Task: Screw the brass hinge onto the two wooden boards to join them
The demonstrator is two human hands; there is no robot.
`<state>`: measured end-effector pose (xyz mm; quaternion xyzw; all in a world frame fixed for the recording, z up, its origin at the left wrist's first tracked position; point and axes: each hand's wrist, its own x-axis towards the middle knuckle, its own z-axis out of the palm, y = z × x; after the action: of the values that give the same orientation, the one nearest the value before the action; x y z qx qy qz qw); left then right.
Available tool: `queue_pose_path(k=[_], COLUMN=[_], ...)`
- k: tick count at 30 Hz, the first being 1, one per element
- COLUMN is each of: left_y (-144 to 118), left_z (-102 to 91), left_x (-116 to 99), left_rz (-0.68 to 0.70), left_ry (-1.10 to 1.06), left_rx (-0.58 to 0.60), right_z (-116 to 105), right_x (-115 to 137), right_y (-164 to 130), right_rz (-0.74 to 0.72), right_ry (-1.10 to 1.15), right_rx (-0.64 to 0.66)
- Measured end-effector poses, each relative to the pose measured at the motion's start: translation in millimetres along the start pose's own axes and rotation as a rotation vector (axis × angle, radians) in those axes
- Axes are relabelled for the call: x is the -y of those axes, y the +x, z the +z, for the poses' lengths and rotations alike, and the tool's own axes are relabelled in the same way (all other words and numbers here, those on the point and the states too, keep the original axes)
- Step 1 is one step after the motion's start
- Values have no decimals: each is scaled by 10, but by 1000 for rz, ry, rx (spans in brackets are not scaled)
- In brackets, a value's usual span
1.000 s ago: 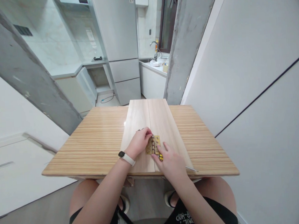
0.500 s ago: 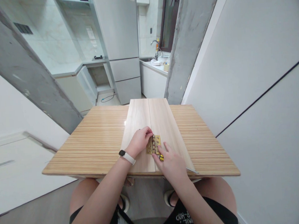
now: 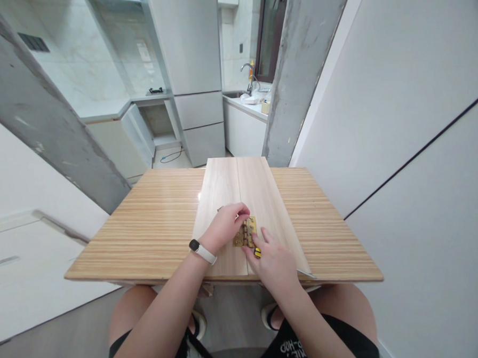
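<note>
A brass hinge (image 3: 251,229) lies open across the seam between two pale wooden boards (image 3: 259,186). My left hand (image 3: 228,222) is closed above the hinge's far end, its thumb and fingertips pinched together; whatever sits between them is too small to make out. Close to the hinge's near right corner, my right hand (image 3: 276,260) has its thumb and index finger at the plate. Its curled fingers hold a screwdriver (image 3: 258,252) with a yellow and black handle. A thin metal shaft pokes out on the hand's far side, near the board's right edge. The left hand partly covers the hinge.
The boards rest on a striped wooden table (image 3: 145,226). Just past my left hand a small dark thing (image 3: 220,209) shows. Beyond the table stand a fridge (image 3: 196,47) and a sink counter (image 3: 246,120). A white panel wall (image 3: 413,138) rises at the right.
My left hand has shifted slightly right, from the hinge's knuckle toward its right leaf. My right hand stays almost in place.
</note>
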<state>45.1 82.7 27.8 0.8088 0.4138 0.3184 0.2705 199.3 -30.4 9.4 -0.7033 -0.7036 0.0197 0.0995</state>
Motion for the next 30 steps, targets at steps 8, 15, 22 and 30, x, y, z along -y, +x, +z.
queue_pose_path(k=[8,15,22,30], left_y=[35,45,56,26], left_z=[16,25,49,134], left_x=[-69,-68,-86,-38], left_rz=[83,96,120,96], left_ry=[173,216,245,189], left_rx=[153,172,181,146], right_z=[-3,-4,0,15], right_x=[-10,-6,-18,-20], right_y=[0,1,-5,-3], right_rz=[-5,1,-5,-10], right_ry=[-1,13,17,35], right_rx=[16,15,16,24])
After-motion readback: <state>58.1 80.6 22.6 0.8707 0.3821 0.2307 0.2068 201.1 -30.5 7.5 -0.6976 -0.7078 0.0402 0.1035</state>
